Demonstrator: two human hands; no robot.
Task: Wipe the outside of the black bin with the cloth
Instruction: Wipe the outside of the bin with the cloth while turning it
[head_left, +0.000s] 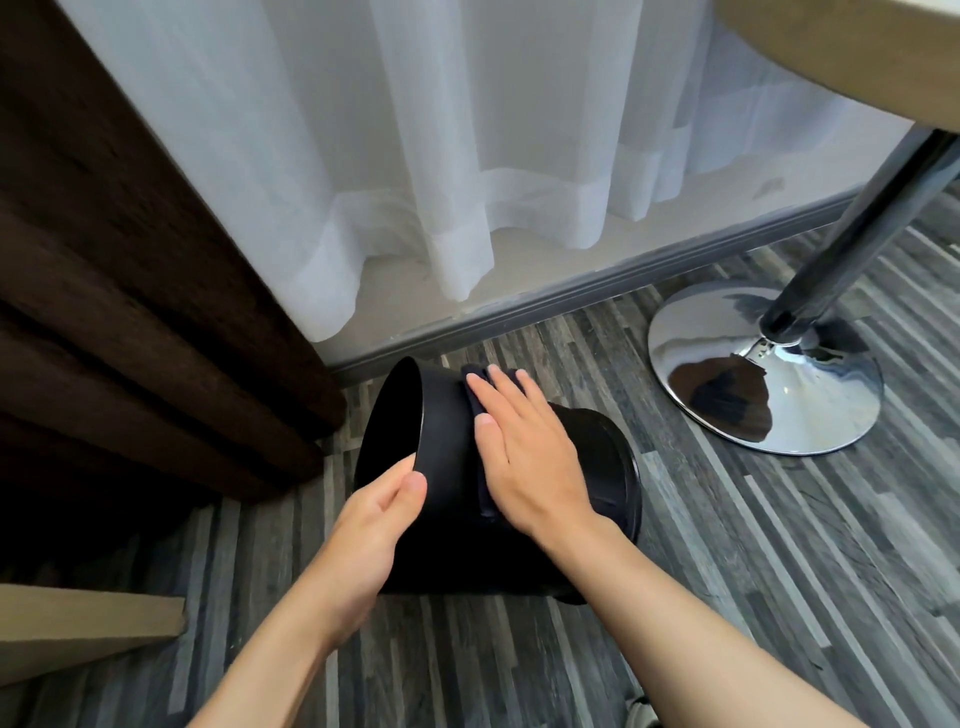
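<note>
The black bin (447, 525) lies tipped on its side on the floor, its open mouth facing left and its base to the right. My left hand (363, 540) grips the rim of the mouth, thumb outside and fingers inside. A dark folded cloth (480, 483) lies over the bin's upper side wall. My right hand (524, 457) rests flat on the cloth with fingers stretched out, pressing it against the bin. Most of the cloth is hidden under that hand.
A chrome table base (763, 369) and its slanted pole (857, 234) stand to the right on the grey striped floor. A white sheer curtain (415, 156) hangs behind, a dark brown curtain (130, 286) at left. A beige board (88, 629) sits at lower left.
</note>
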